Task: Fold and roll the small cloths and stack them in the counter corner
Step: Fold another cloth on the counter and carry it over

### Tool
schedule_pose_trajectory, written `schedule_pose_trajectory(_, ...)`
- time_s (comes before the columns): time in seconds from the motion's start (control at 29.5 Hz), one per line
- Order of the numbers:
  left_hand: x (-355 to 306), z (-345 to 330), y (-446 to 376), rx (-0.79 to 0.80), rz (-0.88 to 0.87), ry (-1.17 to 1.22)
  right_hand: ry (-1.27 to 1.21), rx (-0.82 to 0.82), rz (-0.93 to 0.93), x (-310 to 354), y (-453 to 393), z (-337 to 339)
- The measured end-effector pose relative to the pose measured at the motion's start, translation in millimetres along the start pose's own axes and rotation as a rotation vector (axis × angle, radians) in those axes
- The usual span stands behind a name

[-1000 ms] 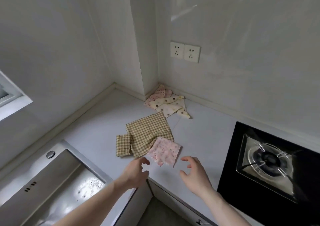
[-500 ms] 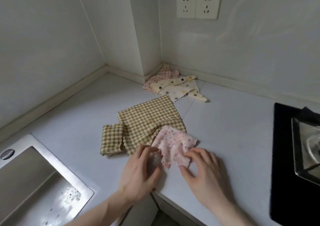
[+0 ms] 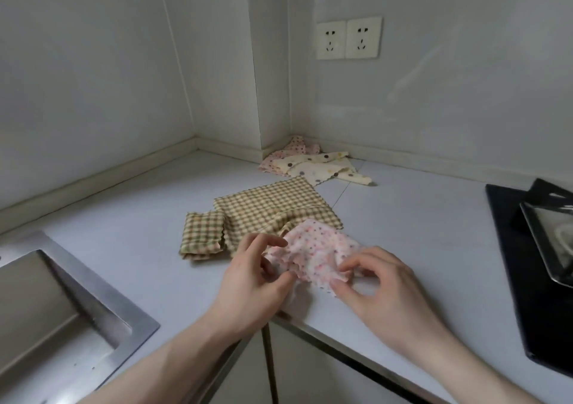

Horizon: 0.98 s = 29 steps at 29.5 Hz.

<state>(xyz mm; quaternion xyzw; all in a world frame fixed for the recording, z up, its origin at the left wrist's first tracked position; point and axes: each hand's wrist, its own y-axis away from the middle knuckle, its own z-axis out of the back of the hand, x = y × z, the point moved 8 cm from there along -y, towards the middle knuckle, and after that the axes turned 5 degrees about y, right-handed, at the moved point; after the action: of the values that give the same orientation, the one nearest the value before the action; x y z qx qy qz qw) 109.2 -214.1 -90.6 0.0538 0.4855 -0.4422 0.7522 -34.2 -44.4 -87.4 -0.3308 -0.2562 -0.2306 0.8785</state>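
A small pink dotted cloth (image 3: 313, 248) is bunched up near the counter's front edge. My left hand (image 3: 254, 279) pinches its left edge and my right hand (image 3: 381, 282) pinches its lower right edge. Just behind it lies a flat beige checked cloth (image 3: 273, 211), with a folded checked cloth (image 3: 203, 234) at its left side. In the counter corner sit a cream cloth with big dots (image 3: 322, 168) and another pink cloth (image 3: 288, 152) partly under it, both loose and crumpled.
A steel sink (image 3: 62, 304) is set into the counter at the left. A black gas hob (image 3: 533, 248) takes up the right side. Two wall sockets (image 3: 348, 42) sit above the corner. Cabinet fronts (image 3: 310, 372) run below the counter edge.
Both hands came down onto the pink dotted cloth and took hold of its edges; the cloth is now lifted and bunched between them. The camera has moved closer to the counter.
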Motion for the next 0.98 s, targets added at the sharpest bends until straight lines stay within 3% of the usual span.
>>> schedule_pose_trajectory(0.14,-2.3,0.8,1.2,0.011,-0.03,-0.025,0.166,0.142,0.088,18.3,7.2,-10.6)
schedule_pose_trajectory(0.27,-5.1,2.4,2.4,0.021,-0.06,-0.037,0.147,0.057,0.024,12.4,7.2,-3.6)
schedule_pose_trajectory(0.44,-7.7,3.2,2.5,0.011,-0.096,-0.022,0.304,-0.074,-0.076,5.2,13.4,6.9)
schedule_pose_trajectory(0.68,-7.3,-4.2,2.0,0.097,-0.062,-0.076,0.318,0.02,-0.133,16.2,30.3,1.9)
schedule_pose_trajectory(0.98,-12.8,-2.3,6.2,0.08,-0.129,-0.137,0.223,-0.122,-0.179,17.6,42.4,15.4)
